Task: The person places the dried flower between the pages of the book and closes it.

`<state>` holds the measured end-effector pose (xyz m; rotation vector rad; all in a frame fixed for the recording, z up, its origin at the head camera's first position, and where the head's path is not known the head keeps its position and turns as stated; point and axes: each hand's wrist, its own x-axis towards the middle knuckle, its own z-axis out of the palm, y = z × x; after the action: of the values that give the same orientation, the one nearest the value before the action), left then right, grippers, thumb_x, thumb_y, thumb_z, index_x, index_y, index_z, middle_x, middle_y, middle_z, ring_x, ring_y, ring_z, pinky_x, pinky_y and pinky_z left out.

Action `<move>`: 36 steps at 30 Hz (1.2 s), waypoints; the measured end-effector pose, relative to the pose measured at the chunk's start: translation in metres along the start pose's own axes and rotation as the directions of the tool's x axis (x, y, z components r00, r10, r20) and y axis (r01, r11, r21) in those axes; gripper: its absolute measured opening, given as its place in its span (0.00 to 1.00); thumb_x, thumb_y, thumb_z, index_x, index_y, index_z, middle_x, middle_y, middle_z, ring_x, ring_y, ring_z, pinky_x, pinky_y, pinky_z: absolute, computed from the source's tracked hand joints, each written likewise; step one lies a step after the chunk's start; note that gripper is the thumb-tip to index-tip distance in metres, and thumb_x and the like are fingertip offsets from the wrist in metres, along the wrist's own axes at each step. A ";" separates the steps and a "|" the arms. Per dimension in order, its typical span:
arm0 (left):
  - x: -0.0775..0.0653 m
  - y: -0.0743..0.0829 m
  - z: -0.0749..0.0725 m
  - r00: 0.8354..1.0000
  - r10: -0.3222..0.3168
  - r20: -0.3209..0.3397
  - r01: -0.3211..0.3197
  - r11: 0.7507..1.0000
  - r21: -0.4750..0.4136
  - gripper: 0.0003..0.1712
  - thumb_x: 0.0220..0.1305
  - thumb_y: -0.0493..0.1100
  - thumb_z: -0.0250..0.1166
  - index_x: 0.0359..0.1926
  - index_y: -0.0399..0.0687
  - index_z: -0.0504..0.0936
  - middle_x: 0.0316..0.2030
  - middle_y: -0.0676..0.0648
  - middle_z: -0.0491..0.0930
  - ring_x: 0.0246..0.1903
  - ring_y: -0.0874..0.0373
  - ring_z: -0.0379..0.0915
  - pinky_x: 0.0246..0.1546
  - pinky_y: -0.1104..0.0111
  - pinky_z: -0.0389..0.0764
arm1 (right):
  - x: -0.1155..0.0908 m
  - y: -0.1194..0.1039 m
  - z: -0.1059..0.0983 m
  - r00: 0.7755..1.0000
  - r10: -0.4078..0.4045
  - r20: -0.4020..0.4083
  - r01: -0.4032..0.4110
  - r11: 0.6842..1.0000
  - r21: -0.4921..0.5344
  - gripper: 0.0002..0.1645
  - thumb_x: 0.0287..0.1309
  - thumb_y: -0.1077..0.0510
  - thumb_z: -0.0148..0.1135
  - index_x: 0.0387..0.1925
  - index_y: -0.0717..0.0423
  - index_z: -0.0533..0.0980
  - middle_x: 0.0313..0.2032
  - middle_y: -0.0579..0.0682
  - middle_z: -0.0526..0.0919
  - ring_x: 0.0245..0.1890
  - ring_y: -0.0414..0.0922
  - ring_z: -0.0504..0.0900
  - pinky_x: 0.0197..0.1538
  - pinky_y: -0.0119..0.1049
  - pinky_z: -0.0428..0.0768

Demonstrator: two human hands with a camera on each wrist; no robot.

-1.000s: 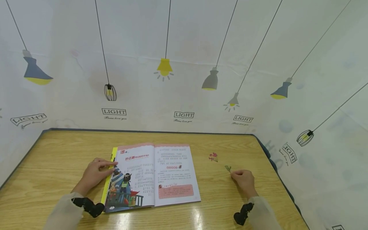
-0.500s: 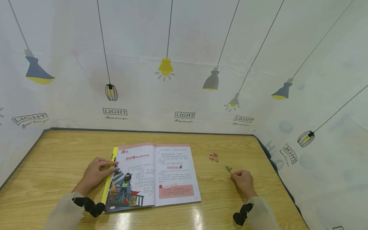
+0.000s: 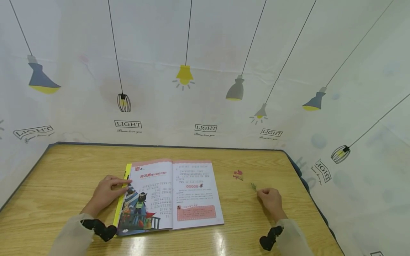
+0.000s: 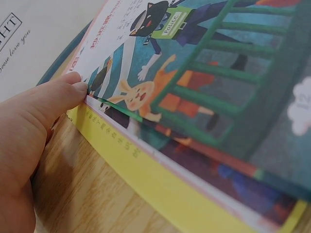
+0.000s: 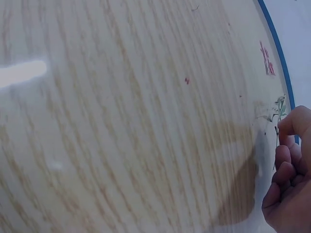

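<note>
An open children's book (image 3: 192, 192) lies on the wooden table, its left page showing a cat in a police vest. At its left edge, my left hand (image 3: 107, 193) pinches the edge of the pages between thumb and finger. In the left wrist view, the left hand (image 4: 36, 116) meets the page edge above a yellow cover strip (image 4: 121, 165). My right hand (image 3: 270, 202) pinches a small green leafy sprig (image 3: 253, 186) by its thin stem. The right wrist view shows the sprig (image 5: 280, 109) upright above curled fingers.
Flat pink flowers (image 3: 237, 174) lie on the table (image 3: 86, 160) between book and sprig. Tiny dark and red specks (image 5: 187, 80) dot the tabletop in the right wrist view. A wall covering printed with lamps (image 3: 205, 99) encloses the table's far and side edges.
The sprig's leafy tip has turned and shifted slightly left in the right hand's fingers. The left hand, book and pink flowers hold their places.
</note>
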<state>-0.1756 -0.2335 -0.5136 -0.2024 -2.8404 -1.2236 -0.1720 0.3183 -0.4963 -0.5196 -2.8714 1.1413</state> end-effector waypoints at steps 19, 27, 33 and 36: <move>-0.001 0.002 0.000 1.000 0.004 0.001 -0.004 1.000 -0.006 0.17 0.59 0.46 0.66 0.47 0.42 0.84 0.43 0.40 0.73 0.40 0.50 0.63 0.37 0.59 0.61 | -0.010 -0.028 0.003 0.998 -0.060 0.015 0.059 0.997 0.056 0.13 0.55 0.63 0.56 0.35 0.72 0.78 0.28 0.56 0.79 0.28 0.46 0.74 0.29 0.34 0.70; -0.001 0.001 0.000 1.000 0.003 0.000 -0.003 1.000 -0.001 0.17 0.59 0.46 0.66 0.47 0.42 0.84 0.42 0.40 0.72 0.41 0.50 0.63 0.37 0.59 0.61 | -0.013 -0.037 0.009 0.998 -0.067 0.020 0.066 0.995 0.081 0.14 0.55 0.62 0.56 0.36 0.72 0.78 0.29 0.56 0.79 0.27 0.44 0.73 0.28 0.33 0.71; -0.001 0.001 0.000 1.000 0.011 -0.009 -0.011 1.000 0.005 0.17 0.59 0.46 0.66 0.46 0.43 0.84 0.42 0.41 0.73 0.40 0.50 0.63 0.36 0.60 0.61 | -0.018 -0.047 0.014 0.994 -0.104 0.022 0.101 0.989 0.104 0.13 0.55 0.63 0.56 0.35 0.73 0.78 0.28 0.56 0.80 0.27 0.44 0.74 0.28 0.33 0.71; -0.001 0.001 0.000 1.000 0.015 -0.012 -0.015 1.000 0.006 0.17 0.59 0.46 0.66 0.46 0.43 0.84 0.42 0.41 0.73 0.41 0.50 0.64 0.36 0.60 0.62 | -0.020 -0.052 0.019 0.994 -0.111 0.023 0.107 0.988 0.115 0.13 0.55 0.63 0.57 0.34 0.72 0.78 0.28 0.56 0.79 0.28 0.44 0.74 0.29 0.33 0.72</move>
<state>-0.1743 -0.2327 -0.5131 -0.2152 -2.8272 -1.2092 -0.1713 0.2648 -0.4731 -0.3397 -2.7982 1.2946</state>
